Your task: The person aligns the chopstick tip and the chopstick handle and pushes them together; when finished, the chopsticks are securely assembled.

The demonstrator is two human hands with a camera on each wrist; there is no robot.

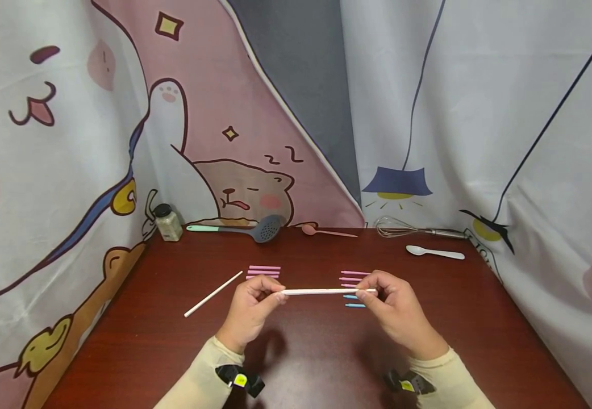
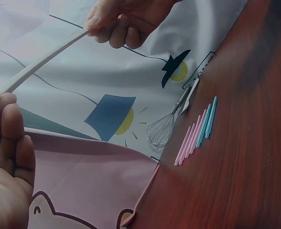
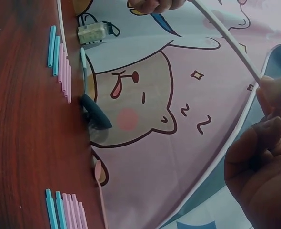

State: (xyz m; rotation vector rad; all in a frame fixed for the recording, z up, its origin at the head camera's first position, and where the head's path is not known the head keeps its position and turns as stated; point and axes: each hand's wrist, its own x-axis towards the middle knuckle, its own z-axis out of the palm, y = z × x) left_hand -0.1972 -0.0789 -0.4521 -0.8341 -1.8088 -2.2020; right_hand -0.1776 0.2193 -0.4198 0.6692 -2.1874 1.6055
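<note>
A slim white stick (image 1: 319,292) is held level above the table between both hands. My left hand (image 1: 252,307) pinches its left end between thumb and fingers. The other end is pinched the same way by my right hand (image 1: 398,312), with a short tip showing past the thumb. In the left wrist view the white stick (image 2: 45,59) runs straight from one hand to the other. Left of my left hand, a second white stick (image 1: 213,294) lies slanted on the table. Pink sticks (image 1: 263,272) lie just behind that hand. Narrow-tipped pink sticks (image 1: 352,279) and blue sticks (image 1: 354,305) lie beside my right hand.
Along the back edge lie a slotted turner (image 1: 265,229), a small pink spoon (image 1: 310,230), a whisk (image 1: 403,228) and a white spoon (image 1: 436,253). A black-lidded jar (image 1: 167,222) stands at the back left. Printed curtains (image 1: 296,113) surround the dark table (image 1: 316,363). More blue sticks (image 3: 51,46) show in the right wrist view.
</note>
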